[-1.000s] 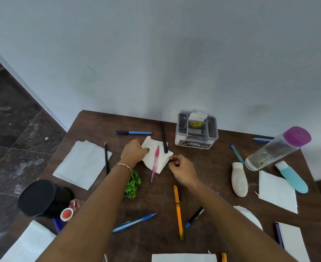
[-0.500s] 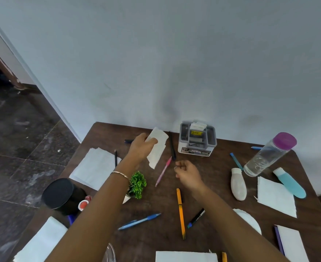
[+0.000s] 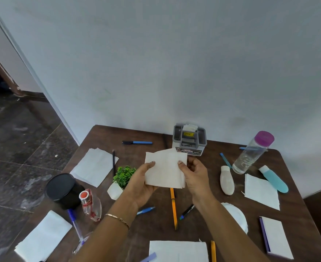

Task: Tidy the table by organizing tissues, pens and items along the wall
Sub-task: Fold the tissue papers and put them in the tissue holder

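while both hands pinch the tissue (image 3: 165, 169) in mid-air over the middle of the table (image 3: 152, 222), the step in hand looks like squaring or folding it. left hand (image 3: 139, 186) grips the left edge, thumb on the front, fingers curled behind. right hand (image 3: 196, 176) pinches the right edge the same way. the sheet faces the camera, roughly flat, clear of the surface, in front of the grey organizer (image 3: 190, 146), which sits at 12 o'clock against the wall (image 3: 174, 72).

to do it well: the bottom right edge looks layered and slightly fanned, so line up the corners before any crease. it's thin paper, so pinch lightly and don't pull the hands apart or it tears. then park it flush to the wall near 12, beside the organizer, as the base of a stack. loose tissues (image 3: 94, 166) lie at 10, 3, 6 and 8 o'clock. the orange pencil (image 3: 174, 208) lies just below the hands toward 6, so don't set the sheet down on it or the stack sits crooked.
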